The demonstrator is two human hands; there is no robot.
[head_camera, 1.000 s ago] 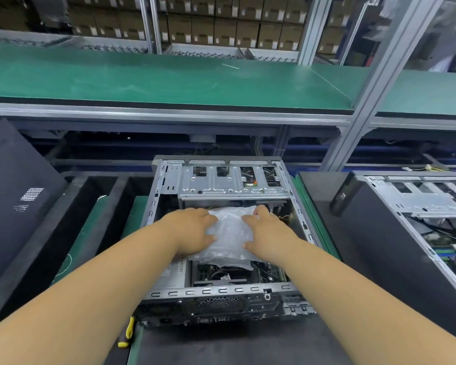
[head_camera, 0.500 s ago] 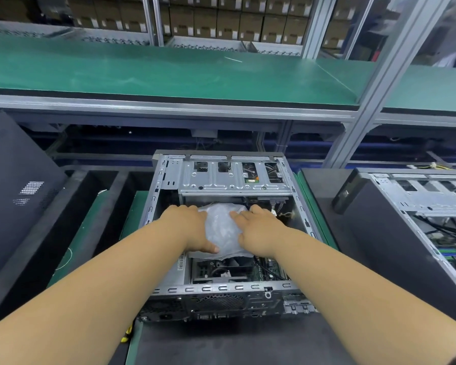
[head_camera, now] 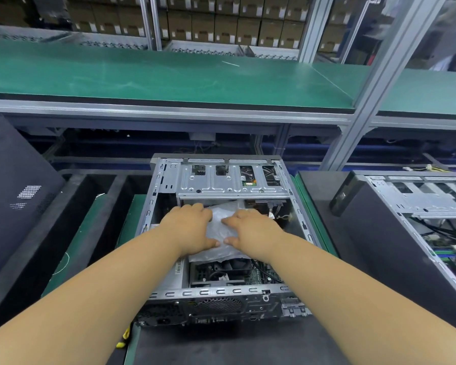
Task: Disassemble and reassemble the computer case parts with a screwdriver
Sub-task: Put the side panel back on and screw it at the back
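Left hand [head_camera: 188, 230] and right hand [head_camera: 250, 233] grip plastic bag [head_camera: 219, 227] inside open case [head_camera: 156, 204]. Judged step: bag removal. Next: lift clear of drive cage [head_camera: 232, 183].

2 bare forearms, no sleeves/gloves visible.

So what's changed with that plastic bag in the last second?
Both hands, left hand and right hand, have drawn closer together on the plastic bag, bunching it narrower inside the open computer case. Neither let go. The case and the neighbouring case look unmoved.
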